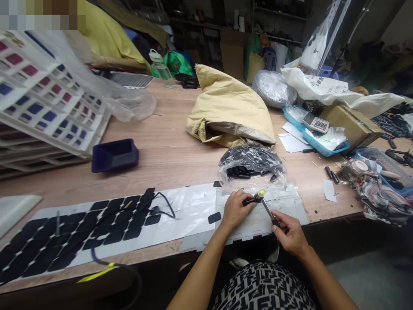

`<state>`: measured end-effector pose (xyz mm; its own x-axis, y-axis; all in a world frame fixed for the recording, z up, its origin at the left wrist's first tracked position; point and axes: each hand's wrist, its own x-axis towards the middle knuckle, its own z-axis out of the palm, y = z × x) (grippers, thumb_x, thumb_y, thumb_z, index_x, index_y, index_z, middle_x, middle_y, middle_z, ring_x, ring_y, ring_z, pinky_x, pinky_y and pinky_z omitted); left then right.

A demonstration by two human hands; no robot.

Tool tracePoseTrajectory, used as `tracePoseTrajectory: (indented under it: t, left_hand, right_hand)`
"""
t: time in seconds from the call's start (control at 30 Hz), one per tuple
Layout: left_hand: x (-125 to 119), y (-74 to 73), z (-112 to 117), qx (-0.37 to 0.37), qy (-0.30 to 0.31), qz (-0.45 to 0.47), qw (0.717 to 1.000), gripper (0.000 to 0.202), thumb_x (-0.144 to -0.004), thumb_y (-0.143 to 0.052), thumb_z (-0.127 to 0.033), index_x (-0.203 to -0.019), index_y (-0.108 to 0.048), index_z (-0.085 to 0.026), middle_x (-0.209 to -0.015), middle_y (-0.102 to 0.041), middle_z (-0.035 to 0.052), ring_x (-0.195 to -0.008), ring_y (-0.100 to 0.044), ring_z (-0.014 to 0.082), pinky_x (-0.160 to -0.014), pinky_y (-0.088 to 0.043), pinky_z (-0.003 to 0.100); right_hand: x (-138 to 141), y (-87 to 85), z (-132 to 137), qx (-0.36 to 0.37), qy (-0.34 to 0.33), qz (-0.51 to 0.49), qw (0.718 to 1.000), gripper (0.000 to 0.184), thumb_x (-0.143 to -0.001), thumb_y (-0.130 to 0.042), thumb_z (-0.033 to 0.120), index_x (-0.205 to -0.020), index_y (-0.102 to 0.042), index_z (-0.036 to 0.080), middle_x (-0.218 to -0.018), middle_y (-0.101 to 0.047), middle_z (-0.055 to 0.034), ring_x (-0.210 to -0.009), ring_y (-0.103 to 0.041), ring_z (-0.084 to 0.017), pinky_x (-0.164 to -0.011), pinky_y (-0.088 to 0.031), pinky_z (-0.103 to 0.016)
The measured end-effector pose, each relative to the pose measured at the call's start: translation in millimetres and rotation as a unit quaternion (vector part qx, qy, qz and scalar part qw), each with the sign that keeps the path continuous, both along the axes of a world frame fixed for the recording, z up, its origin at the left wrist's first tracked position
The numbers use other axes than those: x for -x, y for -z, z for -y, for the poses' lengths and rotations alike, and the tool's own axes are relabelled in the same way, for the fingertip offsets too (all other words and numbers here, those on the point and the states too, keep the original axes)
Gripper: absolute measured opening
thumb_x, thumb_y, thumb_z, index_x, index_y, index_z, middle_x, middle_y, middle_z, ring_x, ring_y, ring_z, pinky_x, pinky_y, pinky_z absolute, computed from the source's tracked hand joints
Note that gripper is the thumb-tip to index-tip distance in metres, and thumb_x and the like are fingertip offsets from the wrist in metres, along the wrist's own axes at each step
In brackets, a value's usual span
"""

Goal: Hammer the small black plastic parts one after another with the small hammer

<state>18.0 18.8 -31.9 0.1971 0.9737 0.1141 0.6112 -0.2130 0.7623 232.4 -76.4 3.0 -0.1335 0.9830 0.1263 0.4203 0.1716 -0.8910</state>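
My left hand (237, 209) is closed around a small black rod-like part (248, 201), whose kind I cannot make out. In my right hand (292, 232) is a small hammer (267, 209) with a yellow-faced head and a metal shaft. Its head is right by the end of the black part; whether they touch is unclear. Both hands are over a worn grey board (290, 204) at the table's front edge. Just beyond lies a clear plastic bag (251, 161) of black parts. Left of my hands, a white sheet (193, 206) carries rows of black rounded-square pieces (106, 221).
A dark blue bin (115, 156) and a white crate (48, 99) stand at the left. Behind the bag lies a tan sack (232, 103). Blue trays (325, 146), a calculator (316, 122), a cardboard box (351, 122) and patterned cloth (380, 193) crowd the right. A person in yellow (109, 38) is across the table.
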Motion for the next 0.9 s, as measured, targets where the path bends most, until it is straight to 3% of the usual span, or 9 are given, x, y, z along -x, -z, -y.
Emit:
tracePoseTrajectory:
  t: [0.13, 0.23, 0.47, 0.7, 0.9]
  left_hand:
    - [-0.7, 2.3, -0.4, -0.002, -0.004, 0.003, 1.0, 0.012, -0.08, -0.07, -0.028, -0.091, -0.072, -0.023, -0.087, -0.063, 0.0016, -0.088, -0.056, 0.0207, -0.081, -0.043, 0.034]
    - [-1.9, 0.9, -0.5, -0.002, -0.008, 0.004, 1.0, 0.009, -0.079, -0.07, -0.024, -0.088, -0.072, -0.024, -0.085, -0.064, 0.0011, -0.088, -0.056, 0.0199, -0.082, -0.042, 0.033]
    - [-2.4, -3.0, -0.2, 0.011, -0.01, 0.003, 1.0, 0.012, -0.078, -0.071, -0.024, -0.089, -0.073, -0.023, -0.085, -0.063, 0.0014, -0.088, -0.055, 0.0208, -0.08, -0.042, 0.033]
    - [-2.0, -1.4, -0.2, 0.015, -0.008, 0.001, 1.0, 0.012, -0.078, -0.07, -0.026, -0.089, -0.073, -0.024, -0.086, -0.064, 0.0018, -0.089, -0.055, 0.0218, -0.081, -0.043, 0.034]
    - [-1.4, -3.0, -1.4, 0.011, -0.003, -0.007, 1.0, 0.012, -0.08, -0.068, -0.029, -0.09, -0.072, -0.023, -0.087, -0.064, 0.0024, -0.089, -0.055, 0.0229, -0.081, -0.043, 0.035]
  right_hand:
    - [2.6, -6.2, 0.2, -0.077, -0.027, 0.049, 0.995, 0.046, -0.085, -0.058, 0.016, -0.13, -0.063, 0.017, -0.104, -0.072, -0.0117, -0.056, -0.058, -0.013, -0.05, -0.052, -0.025]
    - [2.6, -6.8, -1.9, -0.098, -0.055, 0.078, 0.991, 0.045, -0.084, -0.057, 0.014, -0.128, -0.064, 0.018, -0.106, -0.073, -0.0118, -0.069, -0.065, -0.019, -0.062, -0.057, -0.03]
    - [-1.4, -3.5, -0.9, -0.055, 0.0, 0.045, 0.997, 0.043, -0.085, -0.058, 0.018, -0.128, -0.064, 0.015, -0.099, -0.072, -0.0112, -0.05, -0.051, -0.011, -0.044, -0.045, -0.023]
    - [-12.6, 1.8, -0.9, -0.019, -0.008, 0.043, 0.999, 0.042, -0.083, -0.062, 0.017, -0.125, -0.067, 0.015, -0.085, -0.068, -0.0066, -0.05, -0.048, -0.01, -0.044, -0.043, -0.022]
    - [-19.9, 10.3, -18.9, 0.039, 0.055, -0.107, 0.992, 0.042, -0.086, -0.062, 0.024, -0.127, -0.064, 0.017, -0.084, -0.063, -0.0042, -0.049, -0.053, -0.01, -0.044, -0.046, -0.023]
